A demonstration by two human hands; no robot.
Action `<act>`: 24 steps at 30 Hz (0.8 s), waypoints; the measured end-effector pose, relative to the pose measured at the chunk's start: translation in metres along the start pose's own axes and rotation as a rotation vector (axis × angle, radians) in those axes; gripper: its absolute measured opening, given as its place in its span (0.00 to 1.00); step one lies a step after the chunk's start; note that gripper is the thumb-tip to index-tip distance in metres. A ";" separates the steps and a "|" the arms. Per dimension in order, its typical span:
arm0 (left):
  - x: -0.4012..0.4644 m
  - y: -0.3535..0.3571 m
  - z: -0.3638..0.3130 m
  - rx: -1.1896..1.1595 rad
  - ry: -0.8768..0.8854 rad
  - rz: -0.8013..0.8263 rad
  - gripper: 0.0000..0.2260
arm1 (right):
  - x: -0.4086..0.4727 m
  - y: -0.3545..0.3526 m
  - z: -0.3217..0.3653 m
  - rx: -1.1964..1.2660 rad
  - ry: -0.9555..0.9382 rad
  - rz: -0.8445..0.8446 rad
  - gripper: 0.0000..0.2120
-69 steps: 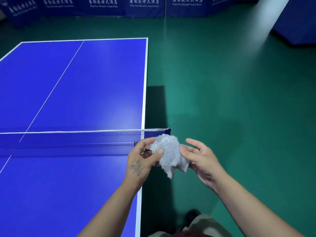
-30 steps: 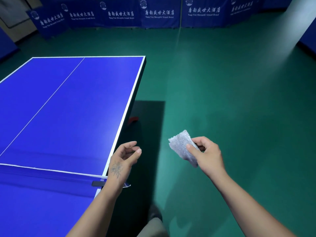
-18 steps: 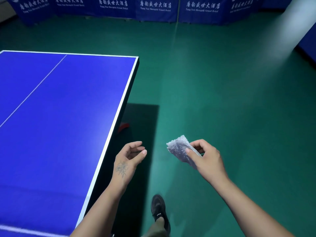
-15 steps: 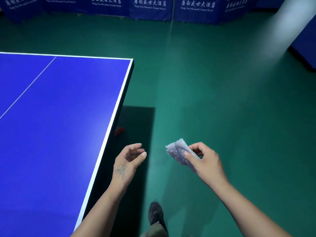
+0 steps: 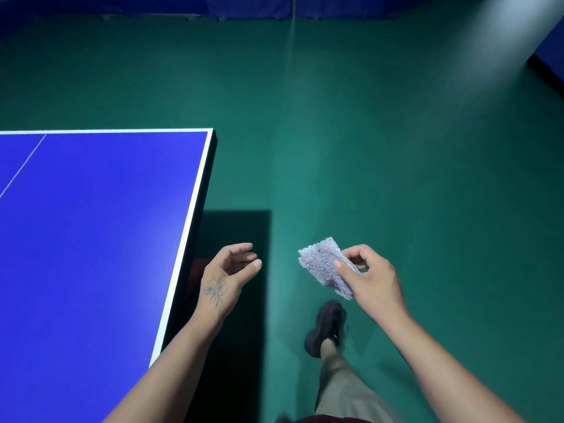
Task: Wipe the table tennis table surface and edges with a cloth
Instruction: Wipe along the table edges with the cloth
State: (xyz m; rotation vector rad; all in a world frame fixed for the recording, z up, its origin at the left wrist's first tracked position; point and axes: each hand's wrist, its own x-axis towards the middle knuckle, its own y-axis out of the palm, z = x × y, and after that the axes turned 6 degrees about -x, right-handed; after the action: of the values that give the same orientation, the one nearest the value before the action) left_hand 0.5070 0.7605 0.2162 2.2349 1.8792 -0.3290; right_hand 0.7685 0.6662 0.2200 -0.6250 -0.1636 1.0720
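The blue table tennis table [image 5: 91, 239] fills the left of the view, with a white line along its right edge and far end. My right hand [image 5: 370, 277] pinches a folded grey fluffy cloth [image 5: 322, 262] over the green floor, well to the right of the table. My left hand [image 5: 227, 276] hovers just off the table's right edge with its fingers loosely curled, holding nothing. Neither hand touches the table.
Green floor [image 5: 396, 148] spreads to the right and beyond the table's far corner [image 5: 210, 132]. My leg with a dark shoe [image 5: 326, 326] steps forward beside the table. Blue barrier panels [image 5: 274, 7] line the far wall. A dark shadow lies beside the table.
I have walked along the table's right side past the net toward its far corner. The cloth passed from both hands to my right hand alone; my left hand let go.
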 end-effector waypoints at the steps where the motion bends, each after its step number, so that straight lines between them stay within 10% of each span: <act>1: 0.025 0.007 -0.006 -0.002 0.002 -0.016 0.14 | 0.029 0.000 0.002 0.005 -0.003 0.006 0.05; 24: 0.543 0.037 -0.135 -0.117 -0.006 -0.304 0.20 | 0.598 0.093 0.191 -0.095 -0.130 0.213 0.04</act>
State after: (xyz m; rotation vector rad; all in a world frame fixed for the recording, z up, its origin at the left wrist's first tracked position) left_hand 0.6382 1.3044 0.1835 1.8727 2.1752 -0.2631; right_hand 0.9073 1.2854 0.2236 -0.6687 -0.2660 1.3179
